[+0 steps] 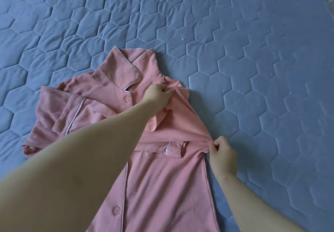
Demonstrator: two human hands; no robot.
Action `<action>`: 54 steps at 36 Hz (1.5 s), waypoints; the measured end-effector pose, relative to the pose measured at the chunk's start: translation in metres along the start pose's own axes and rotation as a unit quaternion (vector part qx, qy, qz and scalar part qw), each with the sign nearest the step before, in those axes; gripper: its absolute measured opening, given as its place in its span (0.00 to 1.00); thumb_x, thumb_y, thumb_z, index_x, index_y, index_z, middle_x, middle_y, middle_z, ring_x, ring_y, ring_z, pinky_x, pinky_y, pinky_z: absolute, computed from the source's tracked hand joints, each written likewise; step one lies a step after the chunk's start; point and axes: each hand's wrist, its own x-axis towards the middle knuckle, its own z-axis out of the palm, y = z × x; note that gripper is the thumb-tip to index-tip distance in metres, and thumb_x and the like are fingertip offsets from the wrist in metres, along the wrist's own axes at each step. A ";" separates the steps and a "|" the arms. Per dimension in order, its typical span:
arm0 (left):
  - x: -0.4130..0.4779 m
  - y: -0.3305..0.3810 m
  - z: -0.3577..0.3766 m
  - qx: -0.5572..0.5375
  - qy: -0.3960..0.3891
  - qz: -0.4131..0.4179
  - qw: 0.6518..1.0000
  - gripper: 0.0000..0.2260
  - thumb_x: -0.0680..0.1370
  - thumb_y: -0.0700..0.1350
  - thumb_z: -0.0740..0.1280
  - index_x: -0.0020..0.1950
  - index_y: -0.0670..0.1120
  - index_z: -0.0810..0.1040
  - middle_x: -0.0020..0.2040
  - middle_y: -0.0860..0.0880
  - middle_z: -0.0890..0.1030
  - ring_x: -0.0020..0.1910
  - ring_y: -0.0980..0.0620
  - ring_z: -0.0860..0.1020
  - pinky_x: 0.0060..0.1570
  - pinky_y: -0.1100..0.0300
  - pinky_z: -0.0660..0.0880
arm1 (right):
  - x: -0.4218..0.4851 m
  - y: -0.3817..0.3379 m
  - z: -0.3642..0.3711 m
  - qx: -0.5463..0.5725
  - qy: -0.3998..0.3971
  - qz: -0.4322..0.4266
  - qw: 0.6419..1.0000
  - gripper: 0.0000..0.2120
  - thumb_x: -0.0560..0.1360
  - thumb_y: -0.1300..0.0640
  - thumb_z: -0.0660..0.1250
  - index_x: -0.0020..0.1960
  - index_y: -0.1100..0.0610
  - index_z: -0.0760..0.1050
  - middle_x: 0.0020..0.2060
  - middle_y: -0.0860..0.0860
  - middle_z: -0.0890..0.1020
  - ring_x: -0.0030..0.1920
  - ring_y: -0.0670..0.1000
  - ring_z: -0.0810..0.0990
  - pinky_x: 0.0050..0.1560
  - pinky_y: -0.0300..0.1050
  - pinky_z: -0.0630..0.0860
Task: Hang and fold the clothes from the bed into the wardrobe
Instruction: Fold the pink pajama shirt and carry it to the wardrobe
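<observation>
Between both hands [159, 96] [223, 156], fold of pink shirt [153, 186]

Only the two arms of the person are being shown. The left forearm [86, 163] and the left hand [159, 96] are being seen bare, uncovered from the edge of the picture to the knuckles. The right forearm [256, 201] and the right hand [224, 157] are being seen bare in the same way. The left forearm is being rendered much wider by the wide-angle lens. A few small spots are being noticed on the right forearm near the wrist.
</observation>
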 end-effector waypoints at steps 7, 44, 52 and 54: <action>-0.013 -0.026 -0.014 0.149 -0.023 0.091 0.984 0.16 0.79 0.49 0.60 0.67 0.48 0.70 0.63 0.45 0.75 0.60 0.44 0.74 0.55 0.55 0.70 | -0.001 -0.029 0.010 -0.024 0.112 -0.040 0.993 0.11 0.68 0.70 0.64 0.49 0.62 0.75 0.47 0.63 0.76 0.48 0.65 0.76 0.42 0.53 0.70; -0.057 -0.175 -0.139 -0.075 0.088 -0.144 0.983 0.12 0.74 0.52 0.69 0.42 0.45 0.71 0.34 0.51 0.72 0.32 0.53 0.70 0.26 0.65 0.64 | -0.053 -0.123 0.071 -0.048 -0.085 -0.095 0.991 0.14 0.70 0.64 0.64 0.55 0.58 0.75 0.52 0.58 0.80 0.54 0.60 0.77 0.55 0.53 0.73; -0.075 -0.223 -0.181 0.006 0.180 -0.222 0.958 0.15 0.80 0.48 0.59 0.36 0.42 0.67 0.48 0.36 0.78 0.48 0.39 0.75 0.41 0.56 0.64 | -0.053 -0.133 0.068 -0.003 -0.076 -0.055 0.996 0.14 0.72 0.67 0.63 0.57 0.65 0.69 0.55 0.62 0.76 0.57 0.61 0.75 0.55 0.48 0.68; -0.075 -0.226 -0.179 0.023 0.137 -0.226 0.964 0.15 0.81 0.51 0.56 0.40 0.43 0.69 0.47 0.39 0.76 0.48 0.40 0.74 0.42 0.56 0.65 | -0.053 -0.138 0.068 -0.015 -0.084 -0.056 0.995 0.14 0.72 0.66 0.63 0.58 0.64 0.68 0.57 0.62 0.75 0.59 0.62 0.74 0.55 0.48 0.67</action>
